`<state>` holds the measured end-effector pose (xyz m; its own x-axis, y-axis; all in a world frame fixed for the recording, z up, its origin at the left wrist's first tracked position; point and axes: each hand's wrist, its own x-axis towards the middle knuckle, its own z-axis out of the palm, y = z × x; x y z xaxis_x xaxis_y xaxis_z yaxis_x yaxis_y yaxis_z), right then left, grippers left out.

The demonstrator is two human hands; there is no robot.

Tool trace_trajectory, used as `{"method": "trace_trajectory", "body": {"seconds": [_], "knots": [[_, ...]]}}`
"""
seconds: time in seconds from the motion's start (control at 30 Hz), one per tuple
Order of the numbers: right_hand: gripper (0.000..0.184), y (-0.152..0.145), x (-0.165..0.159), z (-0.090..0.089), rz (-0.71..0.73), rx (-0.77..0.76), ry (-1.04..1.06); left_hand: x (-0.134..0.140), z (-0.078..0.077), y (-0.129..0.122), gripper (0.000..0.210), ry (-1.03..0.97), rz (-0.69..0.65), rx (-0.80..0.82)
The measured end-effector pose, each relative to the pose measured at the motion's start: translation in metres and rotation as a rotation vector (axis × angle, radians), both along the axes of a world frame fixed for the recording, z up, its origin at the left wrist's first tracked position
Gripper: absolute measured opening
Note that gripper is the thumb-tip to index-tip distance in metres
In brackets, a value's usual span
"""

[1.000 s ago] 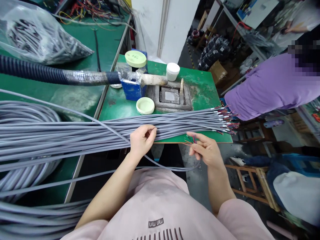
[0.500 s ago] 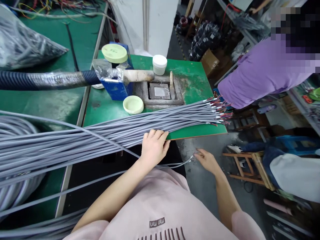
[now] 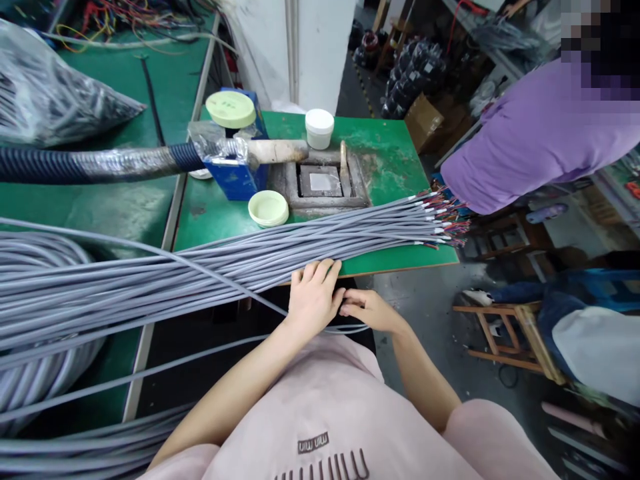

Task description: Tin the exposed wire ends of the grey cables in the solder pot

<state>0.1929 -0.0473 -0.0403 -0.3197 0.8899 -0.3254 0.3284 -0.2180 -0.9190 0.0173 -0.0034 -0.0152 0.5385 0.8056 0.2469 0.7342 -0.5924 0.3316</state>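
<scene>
A long bundle of gray cables (image 3: 280,247) lies across the green table, its stripped ends (image 3: 445,217) showing thin coloured wires and white bands at the right. My left hand (image 3: 314,293) is at the bundle's front edge, fingers curled over the cables, thumb toward me. My right hand (image 3: 369,310) meets it, fingertips bent together beside the left thumb; whatever lies between them is hidden. One loose gray cable (image 3: 225,283) crosses the bundle diagonally and passes behind my left wrist. A few cable lengths (image 3: 347,328) show just below my hands.
A blue holder (image 3: 235,180) carries a hose (image 3: 135,163) with a pale nozzle over a square metal pot (image 3: 320,183). A brush (image 3: 345,170), white tub (image 3: 319,128) and pale green dish (image 3: 269,209) stand nearby. Coiled cable (image 3: 45,257) is at left. A person in a purple sleeve (image 3: 520,147) is at right.
My right hand has moved left from the loose cable ends to my left hand, and its fingers have come together. My left hand has stayed at the bundle's edge.
</scene>
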Motion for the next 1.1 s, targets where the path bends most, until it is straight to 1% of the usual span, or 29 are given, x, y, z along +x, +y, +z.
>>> {"method": "trace_trajectory", "body": {"seconds": [0.1, 0.2, 0.27, 0.3, 0.4, 0.5, 0.57, 0.67, 0.7, 0.73, 0.77, 0.8, 0.83, 0.93, 1.0, 1.03, 1.1], "knots": [[0.014, -0.002, 0.001, -0.002, -0.004, -0.022, 0.017, 0.003, 0.004, 0.003, 0.047, 0.018, -0.009, -0.002], [0.022, -0.004, -0.001, -0.006, -0.039, -0.085, 0.084, 0.007, 0.006, 0.009, 0.047, 0.049, -0.023, -0.005], [0.03, -0.005, -0.002, -0.008, -0.074, -0.128, 0.153, 0.01, 0.006, 0.013, 0.04, 0.075, -0.018, -0.004], [0.033, -0.005, -0.003, -0.01, -0.094, -0.144, 0.188, 0.012, 0.005, 0.015, 0.033, 0.083, -0.022, -0.004], [0.041, -0.002, -0.004, -0.01, -0.188, -0.18, 0.303, 0.012, 0.004, 0.022, 0.01, 0.042, -0.059, -0.022], [0.042, 0.005, -0.001, -0.001, -0.361, -0.166, 0.44, 0.007, 0.009, 0.027, 0.005, -0.099, -0.105, -0.13], [0.039, 0.011, 0.005, 0.011, -0.544, -0.065, 0.513, 0.003, 0.015, 0.029, 0.005, -0.203, -0.119, -0.246], [0.03, 0.015, 0.015, 0.034, -0.871, 0.213, 0.54, -0.003, 0.022, 0.031, 0.005, -0.297, -0.128, -0.392], [0.028, 0.014, 0.018, 0.041, -0.95, 0.31, 0.521, -0.004, 0.023, 0.03, 0.005, -0.308, -0.14, -0.419], [0.026, 0.011, 0.02, 0.047, -0.991, 0.393, 0.487, -0.005, 0.024, 0.029, 0.005, -0.318, -0.164, -0.442], [0.025, 0.008, 0.021, 0.051, -0.989, 0.447, 0.434, -0.006, 0.025, 0.028, 0.006, -0.34, -0.193, -0.47], [0.025, 0.003, 0.021, 0.054, -0.941, 0.463, 0.362, -0.007, 0.025, 0.026, 0.009, -0.384, -0.218, -0.511], [0.025, -0.002, 0.019, 0.055, -0.853, 0.442, 0.279, -0.007, 0.025, 0.024, 0.012, -0.448, -0.234, -0.567], [0.026, -0.014, 0.007, 0.053, -0.453, 0.266, 0.068, -0.009, 0.028, 0.019, 0.025, -0.699, -0.212, -0.751], [0.027, -0.017, -0.004, 0.049, -0.231, 0.206, 0.024, -0.009, 0.03, 0.017, 0.027, -0.823, -0.193, -0.838], [0.028, -0.017, -0.009, 0.047, -0.16, 0.198, 0.027, -0.01, 0.03, 0.017, 0.027, -0.873, -0.193, -0.883], [0.029, -0.016, -0.019, 0.043, -0.087, 0.186, 0.052, -0.01, 0.03, 0.015, 0.026, -0.976, -0.2, -0.995]]}}
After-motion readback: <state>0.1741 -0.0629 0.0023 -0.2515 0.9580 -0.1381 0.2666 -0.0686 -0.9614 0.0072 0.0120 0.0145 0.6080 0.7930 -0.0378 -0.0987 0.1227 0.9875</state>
